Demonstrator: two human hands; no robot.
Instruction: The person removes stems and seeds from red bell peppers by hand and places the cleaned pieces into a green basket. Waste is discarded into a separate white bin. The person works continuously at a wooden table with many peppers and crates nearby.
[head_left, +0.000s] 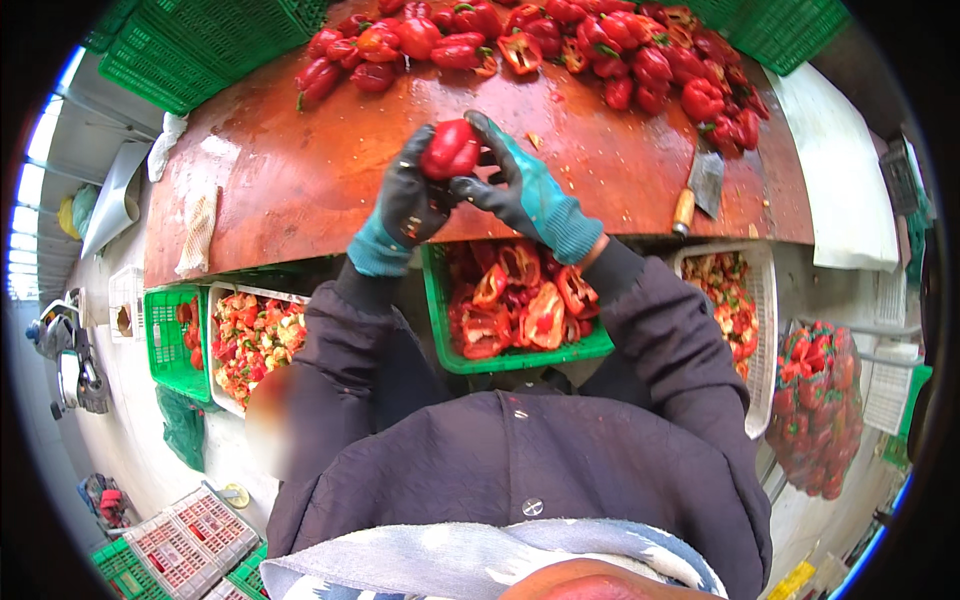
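Note:
A whole red bell pepper (451, 148) is held up over the near part of the wooden table (315, 187). My left hand (407, 196), in a black-coated teal glove, grips it from the left and below. From the other side, my right hand (517, 180), gloved the same way, has its fingertips at the top and thumb at the bottom of the pepper. Just below my hands, a green plastic crate (480, 365) holds cut-open red peppers (541, 315). A cleaver with a wooden handle (697, 191) lies on the table to my right.
Red peppers (652, 67) are heaped along the table's far side, some cut open. A mesh glove or cloth (199, 229) lies at left. White crates of pepper scraps (259, 341) (724, 296) flank me. A mesh sack of peppers (816, 412) stands right; green crates (202, 56) rise far left.

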